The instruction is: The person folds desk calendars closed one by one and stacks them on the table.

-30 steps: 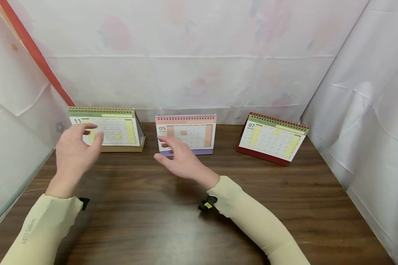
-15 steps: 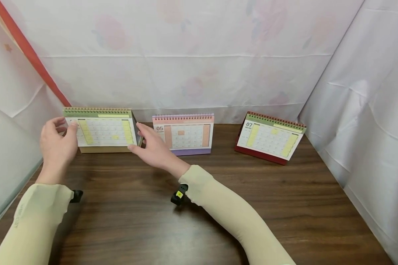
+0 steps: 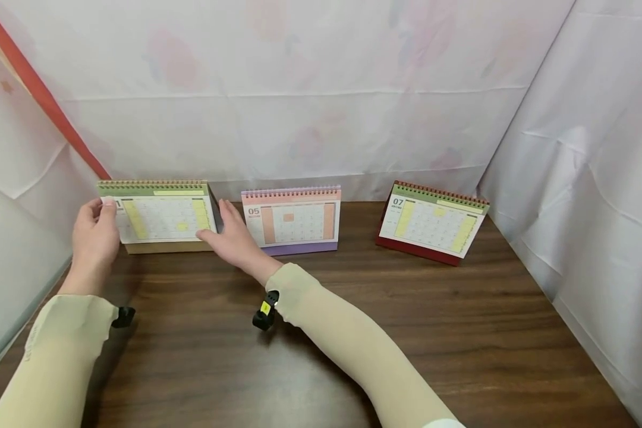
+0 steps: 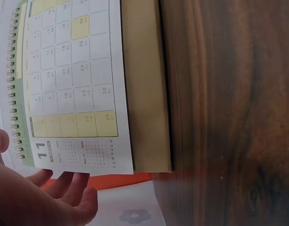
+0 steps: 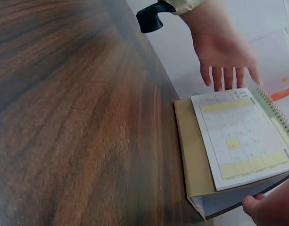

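Observation:
A green-topped desk calendar [image 3: 163, 217] showing month 11 stands on a tan base at the back left. At its left edge is my left hand [image 3: 93, 238], the thumb overlapping the page corner in the head view. In the left wrist view, the left hand's fingers [image 4: 78, 188] reach right to the page's side edge. My right hand [image 3: 235, 241] is at the calendar's right side, thumb toward the front, the other fingers extended past the side. The right thumb [image 5: 257, 207] appears beside the base's open end in the right wrist view.
A pink desk calendar [image 3: 299, 220] with a purple base stands just right of my right hand. Farther right, an angled calendar [image 3: 433, 223] showing 07 has a red base. Patterned white cloth [image 3: 310, 137] hangs behind the wooden table [image 3: 321, 356].
My right hand has moved left from in front of the pink calendar to the green one's right side. My left hand has moved from in front of the green calendar to its left edge.

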The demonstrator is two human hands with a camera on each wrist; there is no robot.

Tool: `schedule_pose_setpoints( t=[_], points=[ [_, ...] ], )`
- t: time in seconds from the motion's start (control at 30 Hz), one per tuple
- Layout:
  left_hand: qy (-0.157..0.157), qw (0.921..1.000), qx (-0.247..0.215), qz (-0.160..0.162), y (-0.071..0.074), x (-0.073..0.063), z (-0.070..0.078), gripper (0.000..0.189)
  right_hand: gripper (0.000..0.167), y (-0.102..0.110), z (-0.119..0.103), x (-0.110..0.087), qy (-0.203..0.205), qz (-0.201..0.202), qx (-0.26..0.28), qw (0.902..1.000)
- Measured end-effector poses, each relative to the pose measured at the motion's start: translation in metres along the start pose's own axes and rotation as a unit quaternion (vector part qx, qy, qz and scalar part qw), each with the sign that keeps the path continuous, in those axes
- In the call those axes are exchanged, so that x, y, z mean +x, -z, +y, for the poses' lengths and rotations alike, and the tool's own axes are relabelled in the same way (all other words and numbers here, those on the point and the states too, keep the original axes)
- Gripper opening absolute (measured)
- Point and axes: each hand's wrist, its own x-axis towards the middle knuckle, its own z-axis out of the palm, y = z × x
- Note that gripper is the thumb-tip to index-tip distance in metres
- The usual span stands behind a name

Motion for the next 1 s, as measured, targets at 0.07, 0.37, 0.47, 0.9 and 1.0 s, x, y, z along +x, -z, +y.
schedule_pose_setpoints(
  t=[0.07, 0.37, 0.47, 0.9, 1.0],
  points=[
    [-0.004, 1.0000, -0.002, -0.004, 0.001, 0.003, -0.001, 0.079, 0.080, 0.000, 0.001, 0.002, -0.004, -0.005, 0.014, 0.9999],
    [-0.027, 0.9993, 0.017, -0.018, -0.001, 0.003, -0.003, 0.076, 0.074, 0.000, 0.009, 0.008, -0.020, -0.012, 0.039, 0.9990],
    [-0.033, 0.9990, 0.024, -0.017, 0.000, 0.002, -0.006, 0.074, 0.074, -0.001, 0.011, 0.008, -0.021, -0.017, 0.037, 0.9989],
    [-0.025, 0.9996, 0.002, 0.012, 0.009, 0.002, -0.014, 0.071, 0.072, -0.003, 0.012, 0.002, -0.002, -0.018, 0.033, 0.9993],
    [0.001, 0.9998, -0.014, 0.016, 0.011, 0.001, -0.013, 0.075, 0.073, -0.004, 0.012, 0.001, 0.002, -0.017, 0.033, 0.9993]
  ],
)
